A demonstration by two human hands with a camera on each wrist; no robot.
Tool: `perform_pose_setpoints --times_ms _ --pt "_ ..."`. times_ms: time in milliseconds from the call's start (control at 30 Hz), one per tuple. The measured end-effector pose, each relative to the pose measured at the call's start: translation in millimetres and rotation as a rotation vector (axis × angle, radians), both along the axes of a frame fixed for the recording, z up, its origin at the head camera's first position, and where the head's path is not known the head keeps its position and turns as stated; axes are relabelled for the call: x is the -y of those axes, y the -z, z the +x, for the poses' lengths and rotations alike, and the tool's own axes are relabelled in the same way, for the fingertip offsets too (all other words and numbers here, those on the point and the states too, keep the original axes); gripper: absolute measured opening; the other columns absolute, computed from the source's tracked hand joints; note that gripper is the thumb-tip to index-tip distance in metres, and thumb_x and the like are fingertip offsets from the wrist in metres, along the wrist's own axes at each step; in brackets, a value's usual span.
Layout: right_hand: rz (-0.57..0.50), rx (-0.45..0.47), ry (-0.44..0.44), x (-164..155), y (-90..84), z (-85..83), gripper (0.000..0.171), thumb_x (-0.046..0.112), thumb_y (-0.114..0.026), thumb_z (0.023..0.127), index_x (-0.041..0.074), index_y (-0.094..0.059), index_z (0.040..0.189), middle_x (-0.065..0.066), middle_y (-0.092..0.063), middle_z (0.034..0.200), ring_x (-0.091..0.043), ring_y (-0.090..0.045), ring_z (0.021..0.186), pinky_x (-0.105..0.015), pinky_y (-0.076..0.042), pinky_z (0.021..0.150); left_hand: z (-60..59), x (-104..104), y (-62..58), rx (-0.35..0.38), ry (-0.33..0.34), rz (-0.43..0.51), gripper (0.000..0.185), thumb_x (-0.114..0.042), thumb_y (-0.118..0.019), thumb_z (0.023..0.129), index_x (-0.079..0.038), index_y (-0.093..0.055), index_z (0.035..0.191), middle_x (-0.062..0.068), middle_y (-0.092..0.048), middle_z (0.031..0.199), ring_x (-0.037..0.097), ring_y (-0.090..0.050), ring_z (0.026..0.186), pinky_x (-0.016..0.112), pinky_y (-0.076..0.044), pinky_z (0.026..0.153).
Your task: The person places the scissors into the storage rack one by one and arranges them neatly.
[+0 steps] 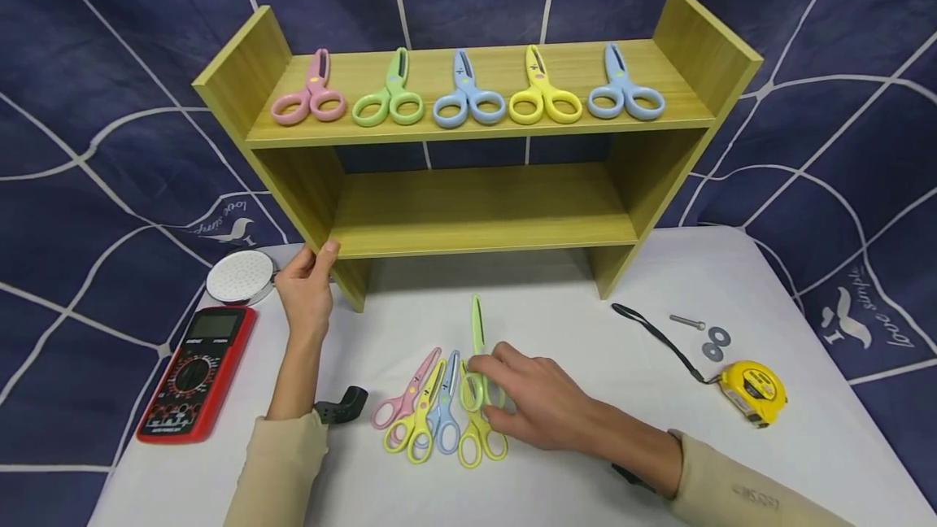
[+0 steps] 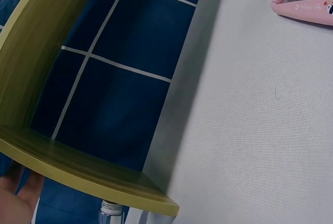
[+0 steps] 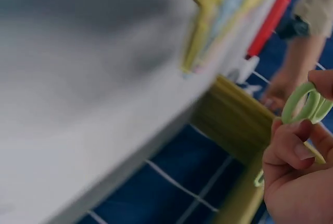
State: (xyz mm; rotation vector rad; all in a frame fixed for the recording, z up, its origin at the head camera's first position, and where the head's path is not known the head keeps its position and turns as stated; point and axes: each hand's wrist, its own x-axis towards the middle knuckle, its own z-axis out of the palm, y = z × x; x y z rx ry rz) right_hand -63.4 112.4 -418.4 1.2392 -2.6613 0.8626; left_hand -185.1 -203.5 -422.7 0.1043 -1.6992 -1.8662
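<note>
Green scissors (image 1: 477, 348) sit in my right hand (image 1: 538, 405), fingers curled on the handles, above the white table (image 1: 586, 462); my left hand (image 1: 307, 287) grips the wooden shelf (image 1: 483, 210) edge. Left wrist: the shelf's underside (image 2: 78, 166). Right wrist, blurred: fingers (image 3: 286, 153) pinch the green loops (image 3: 307, 101).

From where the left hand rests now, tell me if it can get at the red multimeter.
Probably yes. The left hand holds the shelf's left side panel, and the red multimeter lies just beside that forearm on the white table, with nothing between them.
</note>
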Motion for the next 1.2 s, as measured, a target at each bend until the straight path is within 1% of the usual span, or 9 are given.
perform_pose_setpoints --times_ms 133,267,400,533,667,800,967,1100,1200 --pt "-0.054 -0.068 -0.011 22 -25.5 -8.2 0.046 0.016 -0.071 0.082 0.016 -0.057 0.125 0.003 -0.054 0.097 -0.002 -0.043 0.057 -0.014 -0.035 0.050 0.0 -2 -0.1 -0.015 -0.008 0.006 0.029 -0.008 -0.070 0.092 0.009 -0.068 0.115 -0.005 -0.073 0.098 0.010 -0.067 0.087 0.022 -0.052 0.077" --pt "-0.013 -0.103 -0.022 43 -43.9 -19.7 0.044 0.016 -0.068 0.084 0.016 -0.055 0.126 0.001 -0.052 0.097 -0.005 -0.042 0.054 -0.017 -0.035 0.047 -1.1 -3 -0.6 -0.022 -0.022 0.005 0.028 -0.009 -0.071 0.091 0.009 -0.070 0.113 -0.004 -0.073 0.097 0.009 -0.066 0.085 0.021 -0.052 0.074" --pt "0.034 -0.124 -0.017 58 -54.3 -36.0 0.044 0.015 -0.067 0.085 0.016 -0.055 0.127 -0.001 -0.051 0.095 -0.007 -0.044 0.055 -0.020 -0.036 0.046 -2.6 -4 -1.2 -0.031 -0.014 0.019 0.028 -0.008 -0.071 0.091 0.010 -0.070 0.112 -0.003 -0.073 0.097 0.009 -0.066 0.084 0.022 -0.052 0.074" --pt "0.072 -0.111 0.007 71 -61.1 -55.0 0.047 0.015 -0.067 0.085 0.015 -0.057 0.131 -0.003 -0.053 0.092 -0.010 -0.046 0.058 -0.021 -0.038 0.047 -3.4 -4 -0.4 -0.041 -0.001 0.051 0.028 -0.006 -0.072 0.090 0.010 -0.069 0.112 -0.003 -0.073 0.096 0.008 -0.066 0.084 0.021 -0.051 0.077" --pt "0.088 -0.096 0.027 81 -67.7 -71.4 0.046 0.014 -0.067 0.088 0.013 -0.060 0.134 -0.005 -0.055 0.093 -0.012 -0.046 0.057 -0.021 -0.036 0.044 -2.7 -4 0.9 -0.046 -0.009 0.062 0.027 -0.004 -0.072 0.089 0.009 -0.070 0.113 -0.003 -0.074 0.096 0.008 -0.066 0.086 0.021 -0.051 0.078" --pt "0.107 -0.153 0.080 92 -73.5 -81.8 0.042 0.016 -0.065 0.092 0.014 -0.061 0.133 -0.005 -0.056 0.093 -0.011 -0.048 0.060 -0.021 -0.037 0.044 -1.5 -3 1.2 -0.056 -0.003 0.058 0.028 -0.005 -0.071 0.090 0.009 -0.069 0.114 -0.002 -0.074 0.097 0.009 -0.066 0.088 0.022 -0.051 0.079" --pt "0.130 -0.261 0.139 108 -77.6 -92.6 0.036 0.022 -0.063 0.096 0.014 -0.062 0.131 -0.001 -0.058 0.092 -0.012 -0.052 0.071 -0.023 -0.042 0.049 0.3 -2 0.5 -0.050 -0.014 0.045 0.026 -0.004 -0.070 0.090 0.010 -0.069 0.112 -0.003 -0.074 0.093 0.008 -0.066 0.084 0.021 -0.051 0.076" --pt "0.142 -0.311 0.199 123 -78.3 -105.3 0.038 0.030 -0.064 0.097 0.014 -0.061 0.131 -0.002 -0.066 0.103 -0.016 -0.059 0.086 -0.026 -0.049 0.057 0.5 -2 -1.2 -0.053 -0.016 0.042 0.024 -0.005 -0.071 0.090 0.010 -0.071 0.110 -0.001 -0.074 0.092 0.008 -0.065 0.083 0.021 -0.051 0.075" --pt "0.169 -0.326 0.251 133 -78.2 -115.6 0.042 0.034 -0.065 0.096 0.013 -0.061 0.132 -0.002 -0.068 0.109 -0.017 -0.061 0.091 -0.028 -0.052 0.062 0.0 -2 -1.8 -0.052 -0.014 0.036 0.023 -0.007 -0.071 0.090 0.006 -0.073 0.109 0.002 -0.074 0.096 0.010 -0.066 0.086 0.022 -0.051 0.077"
